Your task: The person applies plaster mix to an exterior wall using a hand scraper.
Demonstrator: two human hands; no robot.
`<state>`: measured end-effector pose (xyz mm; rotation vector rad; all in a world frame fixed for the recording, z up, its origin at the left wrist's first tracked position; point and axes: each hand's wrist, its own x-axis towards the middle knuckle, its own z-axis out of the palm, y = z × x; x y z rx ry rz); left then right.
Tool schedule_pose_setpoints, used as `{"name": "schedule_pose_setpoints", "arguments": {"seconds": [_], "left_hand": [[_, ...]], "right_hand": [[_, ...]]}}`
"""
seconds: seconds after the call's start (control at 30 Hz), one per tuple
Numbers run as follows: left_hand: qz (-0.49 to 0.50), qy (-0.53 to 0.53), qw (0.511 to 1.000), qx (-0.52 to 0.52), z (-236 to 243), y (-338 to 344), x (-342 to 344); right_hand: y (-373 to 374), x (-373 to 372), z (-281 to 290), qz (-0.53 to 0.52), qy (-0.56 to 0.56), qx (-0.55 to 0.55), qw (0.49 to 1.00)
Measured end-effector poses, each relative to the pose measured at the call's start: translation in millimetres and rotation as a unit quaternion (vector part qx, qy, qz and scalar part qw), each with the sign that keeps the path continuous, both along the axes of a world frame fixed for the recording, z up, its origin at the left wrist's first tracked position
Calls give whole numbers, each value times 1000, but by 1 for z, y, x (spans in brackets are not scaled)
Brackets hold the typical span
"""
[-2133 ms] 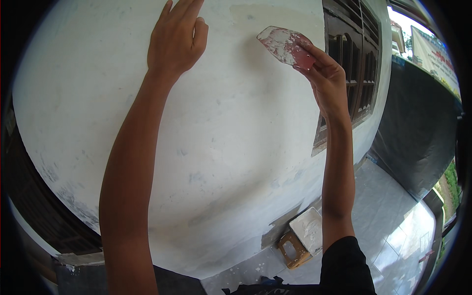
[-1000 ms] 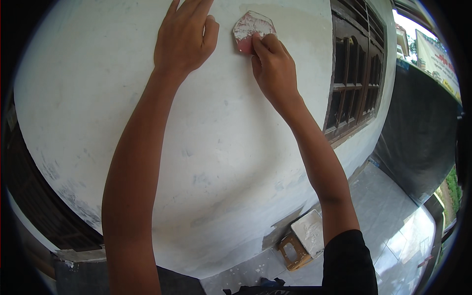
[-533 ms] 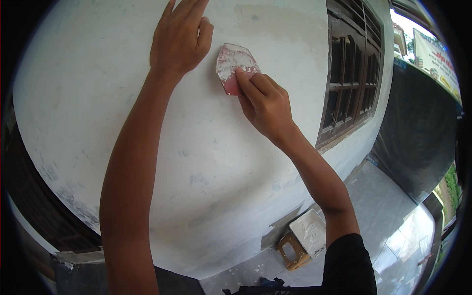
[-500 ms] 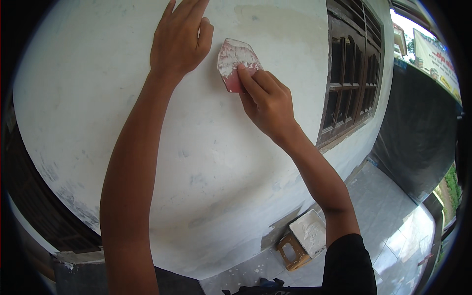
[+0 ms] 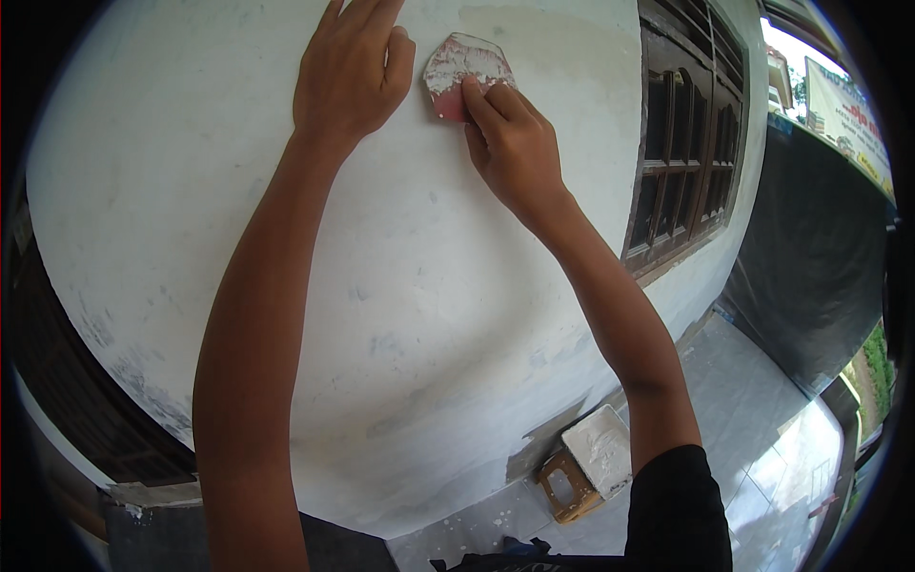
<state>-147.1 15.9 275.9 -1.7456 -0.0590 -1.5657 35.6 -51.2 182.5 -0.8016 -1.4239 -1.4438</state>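
A red flat putty scraper (image 5: 467, 81), caked with white filler over its upper part, is pinched in my right hand (image 5: 518, 148), thumb on its face. Its blade lies at or close against the white wall (image 5: 429, 276); any gap there is too small to tell. To the left, my left hand (image 5: 351, 81) is raised with its back toward me, thumb apart and fingers stretched out along the wall. The tips of those fingers run out at the top edge. A darker, damp-looking patch (image 5: 562, 38) marks the wall right of the scraper.
Low on the right, a white tub of filler (image 5: 600, 448) rests on a brown stool (image 5: 564, 491) by the wall's foot. A dark wooden window (image 5: 691, 133) sits in the wall, with a black sheet (image 5: 810, 248) beyond. White spatters dot the grey tiled floor (image 5: 705, 400).
My right hand has slid the scraper upward along the wall, closer to the top edge. My left hand has stayed almost in place.
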Motion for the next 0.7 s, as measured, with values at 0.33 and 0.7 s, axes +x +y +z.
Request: {"name": "schedule_pose_setpoints", "arguments": {"seconds": [0.33, 0.7], "left_hand": [[-33, -9, 999, -26, 2, 5, -4], [11, 32, 999, -8, 4, 4, -11]], "right_hand": [[-40, -21, -55, 87, -43, -38, 995], [3, 11, 32, -63, 33, 65, 995]]}}
